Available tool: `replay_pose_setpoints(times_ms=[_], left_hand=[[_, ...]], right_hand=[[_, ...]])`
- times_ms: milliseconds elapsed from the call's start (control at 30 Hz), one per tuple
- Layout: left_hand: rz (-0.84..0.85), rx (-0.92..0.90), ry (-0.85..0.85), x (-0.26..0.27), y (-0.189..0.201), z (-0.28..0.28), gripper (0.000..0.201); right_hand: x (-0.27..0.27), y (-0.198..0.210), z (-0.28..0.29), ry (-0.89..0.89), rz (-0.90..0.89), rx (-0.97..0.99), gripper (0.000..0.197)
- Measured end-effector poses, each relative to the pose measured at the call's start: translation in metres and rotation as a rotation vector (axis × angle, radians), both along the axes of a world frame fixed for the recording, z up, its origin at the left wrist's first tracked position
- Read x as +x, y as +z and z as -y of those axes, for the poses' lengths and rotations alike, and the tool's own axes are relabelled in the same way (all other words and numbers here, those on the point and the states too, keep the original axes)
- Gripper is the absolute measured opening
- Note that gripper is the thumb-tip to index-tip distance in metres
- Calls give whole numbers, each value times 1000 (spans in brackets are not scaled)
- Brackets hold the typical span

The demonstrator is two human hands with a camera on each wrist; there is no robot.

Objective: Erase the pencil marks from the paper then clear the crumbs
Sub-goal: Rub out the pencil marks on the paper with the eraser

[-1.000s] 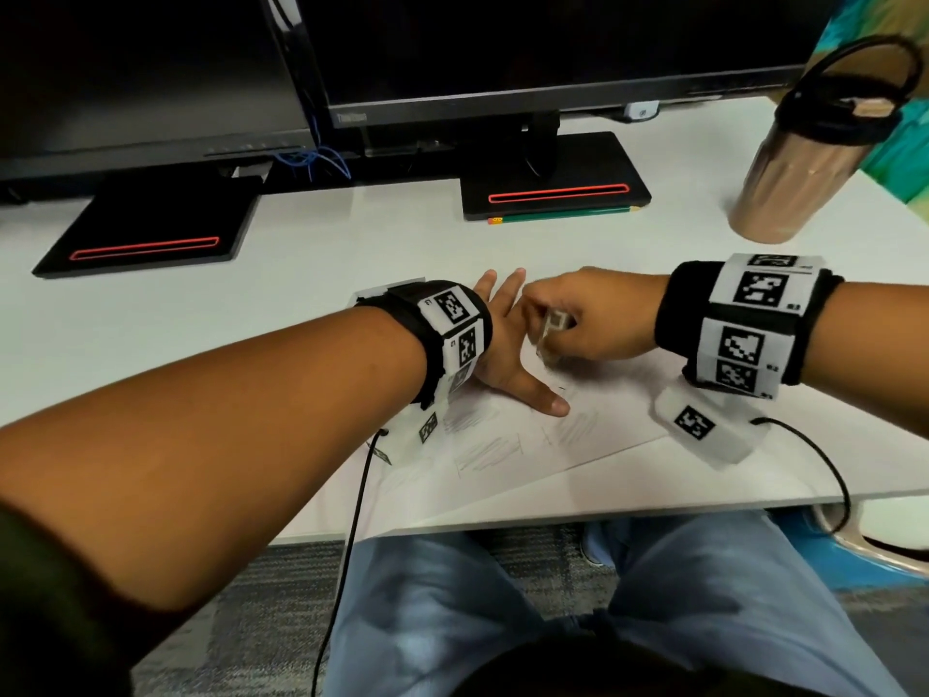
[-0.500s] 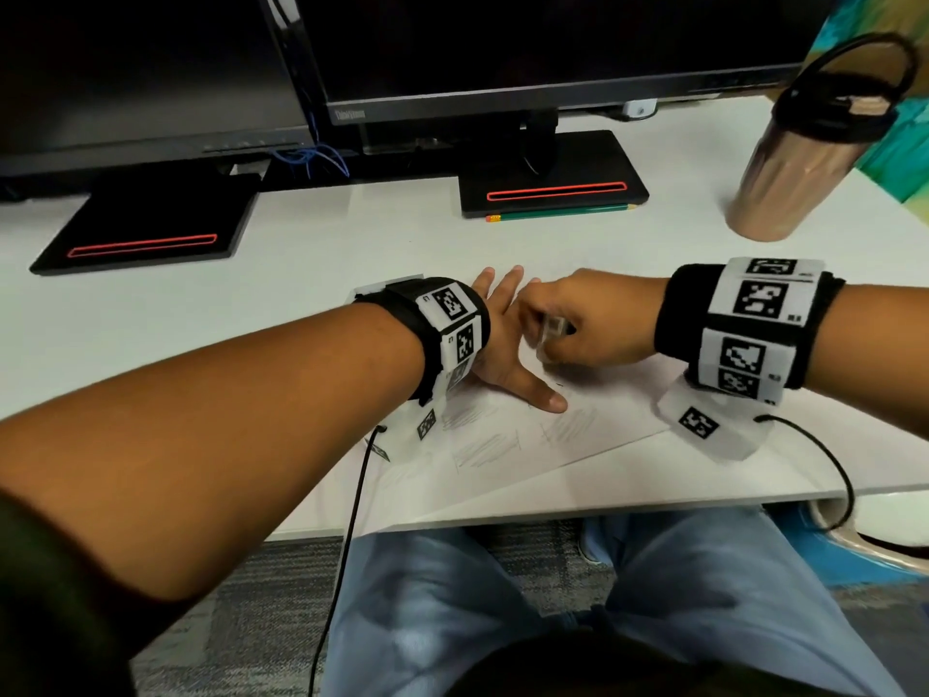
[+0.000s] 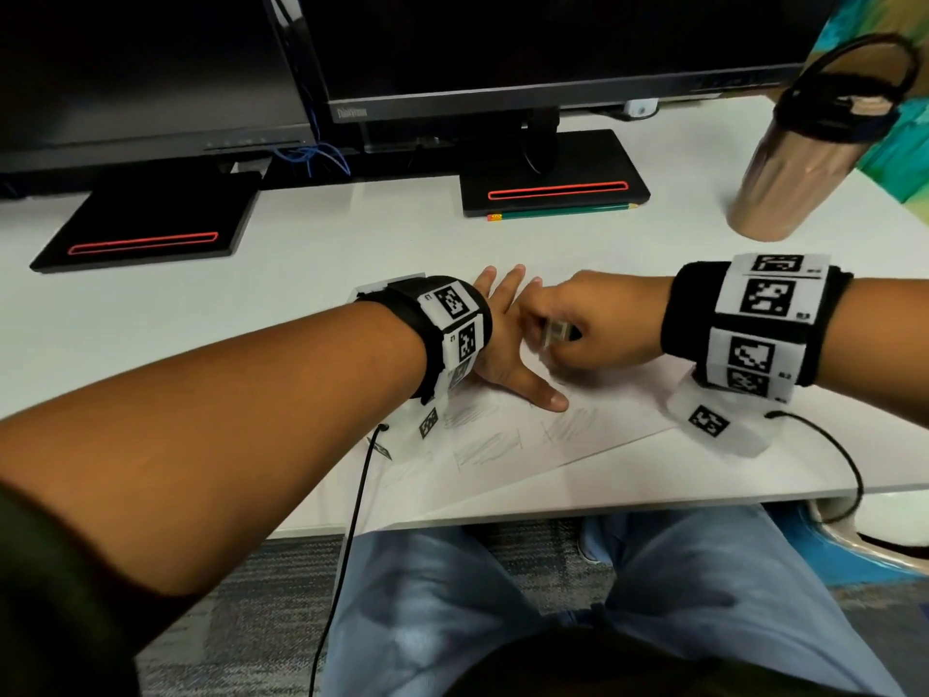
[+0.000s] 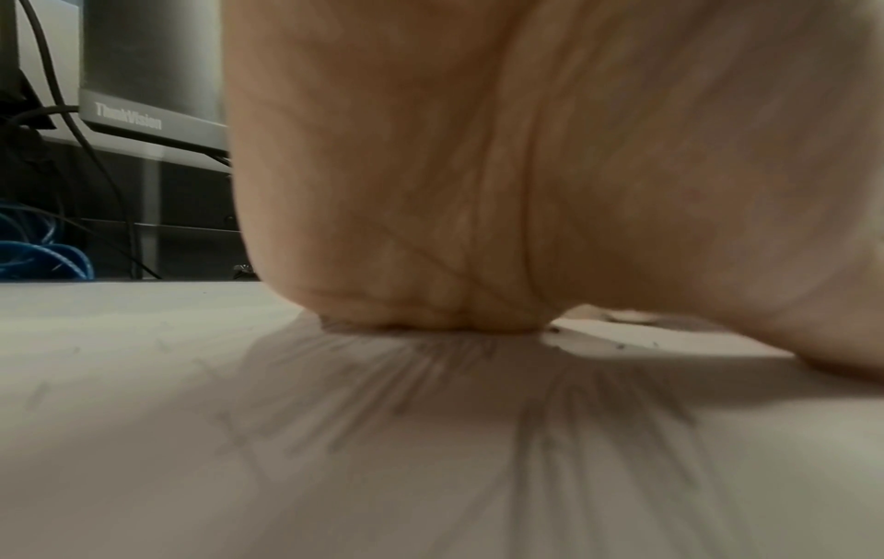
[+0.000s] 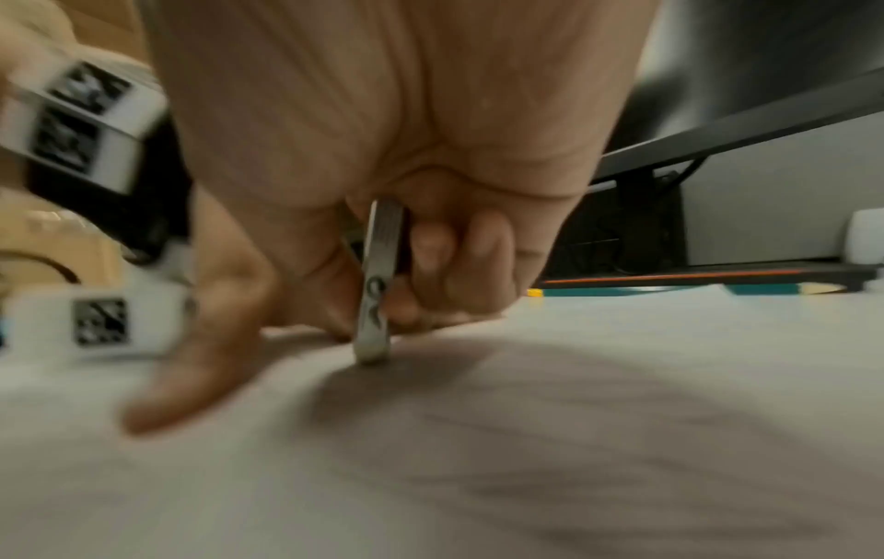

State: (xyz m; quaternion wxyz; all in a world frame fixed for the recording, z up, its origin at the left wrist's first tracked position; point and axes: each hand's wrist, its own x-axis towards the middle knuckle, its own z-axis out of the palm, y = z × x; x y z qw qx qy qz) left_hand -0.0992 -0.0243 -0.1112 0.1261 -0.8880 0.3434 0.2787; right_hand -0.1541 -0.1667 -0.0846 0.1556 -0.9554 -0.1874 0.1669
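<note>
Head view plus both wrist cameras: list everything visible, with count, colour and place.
paper: one, white, near desk edge, under both hands
pencil marks: several grey scribble patches, on the paper's near part
eraser: one, pale, edge on the paper
desk: one, white
monitors: two, black, at the back
pencil: one, green, by right monitor base
bottle: one, copper, black lid, far right
blue cables: a bundle, between monitors
left hand: flat on the paper
right hand: grips the eraser
wristbands: two, black, with white markers

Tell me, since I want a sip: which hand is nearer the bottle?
Right. The right hand works the paper below the bottle; the left hand lies farther left.
</note>
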Motion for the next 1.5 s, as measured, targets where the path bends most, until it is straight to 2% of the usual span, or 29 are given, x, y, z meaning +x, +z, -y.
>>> replay_pose_setpoints(times_ms=[133, 267, 400, 500, 633, 767, 867, 1000, 1133, 1233, 1300, 1367, 1500], left_hand=[[0, 1, 2, 0, -1, 2, 136], [-2, -8, 12, 2, -3, 1, 136], [-1, 12, 17, 3, -4, 3, 139], [-1, 5, 13, 5, -6, 2, 139], [0, 9, 12, 4, -5, 2, 141], [-6, -2, 14, 4, -6, 2, 138], [2, 12, 17, 3, -5, 3, 139], [-10, -3, 16, 6, -7, 2, 138], [-4, 11, 14, 3, -4, 3, 141], [0, 6, 8, 4, -5, 2, 140], [1, 14, 9, 4, -5, 3, 141], [6, 8, 16, 3, -5, 3, 142], [2, -5, 11, 4, -6, 2, 140]], right_hand=[[2, 2, 6, -53, 6, 8, 10], [-1, 0, 0, 36, -11, 1, 11], [2, 2, 7, -39, 5, 1, 13], [0, -1, 2, 20, -6, 0, 12], [2, 1, 8, -61, 10, 15, 12], [0, 0, 3, 17, -28, 5, 12], [2, 3, 7, -52, -16, -16, 14], [0, 2, -1, 46, -26, -40, 13], [3, 4, 9, -50, 26, -38, 13], [0, 2, 4, 12, -30, -26, 10], [0, 4, 5, -14, -52, -16, 13], [3, 5, 10, -70, 0, -31, 13], [-2, 1, 4, -3, -30, -11, 11]])
